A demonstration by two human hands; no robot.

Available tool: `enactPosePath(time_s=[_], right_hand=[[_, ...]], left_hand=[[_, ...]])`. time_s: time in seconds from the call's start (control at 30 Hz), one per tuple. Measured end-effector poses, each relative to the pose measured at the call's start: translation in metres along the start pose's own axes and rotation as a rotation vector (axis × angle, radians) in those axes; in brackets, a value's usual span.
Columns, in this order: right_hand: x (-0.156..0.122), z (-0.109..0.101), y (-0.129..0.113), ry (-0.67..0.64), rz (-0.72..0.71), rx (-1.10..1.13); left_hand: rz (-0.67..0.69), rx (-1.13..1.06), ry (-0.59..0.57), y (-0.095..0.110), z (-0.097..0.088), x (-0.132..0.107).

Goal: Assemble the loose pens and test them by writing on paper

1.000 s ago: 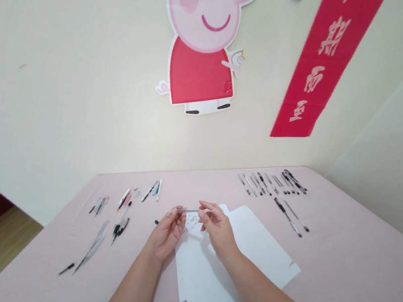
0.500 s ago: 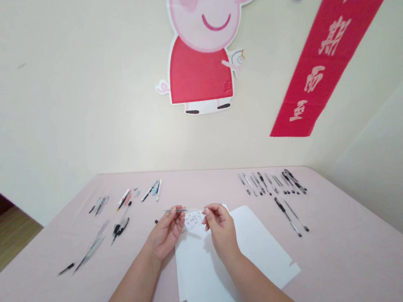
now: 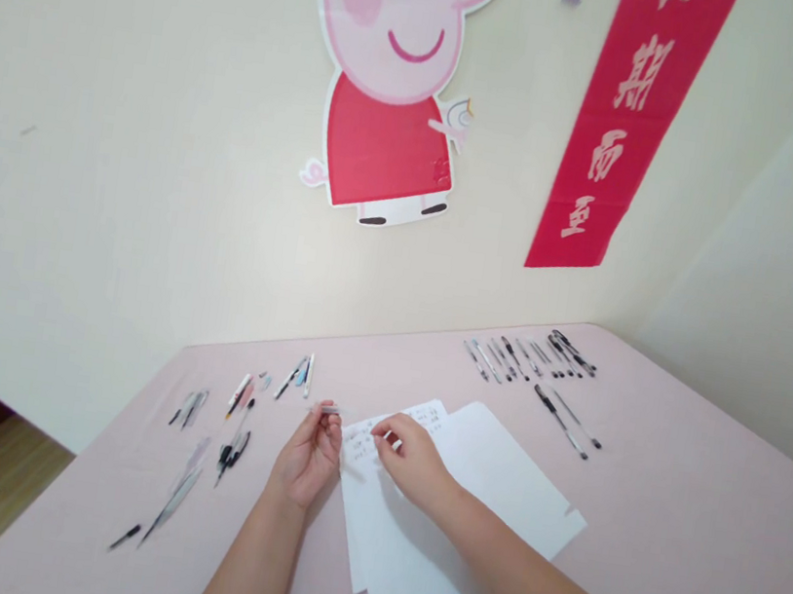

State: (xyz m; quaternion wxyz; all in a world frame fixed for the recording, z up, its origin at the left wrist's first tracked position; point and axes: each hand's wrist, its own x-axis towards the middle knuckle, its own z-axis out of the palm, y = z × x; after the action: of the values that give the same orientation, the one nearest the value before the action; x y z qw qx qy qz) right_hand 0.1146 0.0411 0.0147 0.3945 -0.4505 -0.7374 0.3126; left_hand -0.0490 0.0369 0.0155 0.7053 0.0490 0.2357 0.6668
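Note:
My left hand (image 3: pixel 309 457) is closed, palm up, beside the left edge of the written sheet. Its thumb and fingertips pinch a thin, clear, tube-like pen part (image 3: pixel 330 410). My right hand (image 3: pixel 413 455) hovers over the paper with thumb and forefinger pressed together. Whatever may be between those fingertips is too small to make out. Beneath it lies a white sheet (image 3: pixel 356 488) with rows of dark handwriting near its top, overlapped by a blank white sheet (image 3: pixel 484 516).
Loose pens and pen parts (image 3: pixel 233 451) lie scattered on the left of the pink table (image 3: pixel 688 535). Several pens (image 3: pixel 506 360) are lined up at the back right, with a capped black pen (image 3: pixel 560 420) in front. A wall (image 3: pixel 165 156) rises behind.
My right hand has moved left and slightly down, closer to my left hand. The left hand has shifted a little left, still pinching the clear part. The view has also shifted slightly.

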Motion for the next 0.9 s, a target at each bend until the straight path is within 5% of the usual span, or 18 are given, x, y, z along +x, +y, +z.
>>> enactPosePath(time_s=[0.37, 0.67, 0.9], right_hand=[[0.028, 0.039, -0.016, -0.388, -0.655, -0.609], [0.033, 0.073, -0.01, -0.417, -0.692, -0.656], [0.024, 0.039, -0.015, -0.309, -0.617, -0.5]], left_hand=[[0.149, -0.117, -0.104, 0.04, -0.017, 0.002], [0.186, -0.074, -0.074, 0.036, -0.019, 0.008], [0.17, -0.041, -0.029, 0.029, -0.015, 0.007]])
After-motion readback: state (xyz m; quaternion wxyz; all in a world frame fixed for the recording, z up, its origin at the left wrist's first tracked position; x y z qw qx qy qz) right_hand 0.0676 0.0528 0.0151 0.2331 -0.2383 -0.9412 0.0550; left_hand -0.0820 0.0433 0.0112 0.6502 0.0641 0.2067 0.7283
